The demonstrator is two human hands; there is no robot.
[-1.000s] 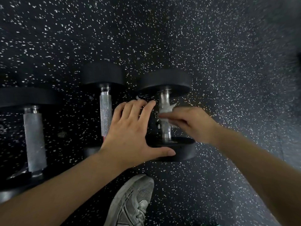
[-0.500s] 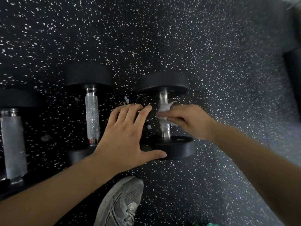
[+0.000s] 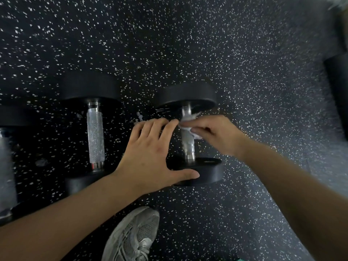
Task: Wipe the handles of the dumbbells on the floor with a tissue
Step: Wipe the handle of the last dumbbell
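Note:
Three black dumbbells with knurled metal handles lie on the speckled floor. The right dumbbell [image 3: 188, 146] has its handle between my hands. My right hand [image 3: 214, 134] presses a crumpled white tissue [image 3: 188, 118] against the upper part of that handle, fingers pinched on it. My left hand [image 3: 150, 153] lies spread and flat, its thumb resting on the near weight head [image 3: 209, 174], fingers beside the handle. The middle dumbbell [image 3: 95, 136] lies to the left, untouched. The left dumbbell [image 3: 5, 166] is cut off by the frame edge.
A grey sneaker [image 3: 135, 236] stands on the floor just below my left hand. A dark cylindrical object [image 3: 337, 81] sits at the right edge. Small white tissue scraps [image 3: 139, 116] lie between the middle and right dumbbells. Black rubber floor extends beyond.
My right hand with the tissue has slid slightly up the handle. The view has shifted right, so the left dumbbells moved toward the left edge. My left hand keeps its place.

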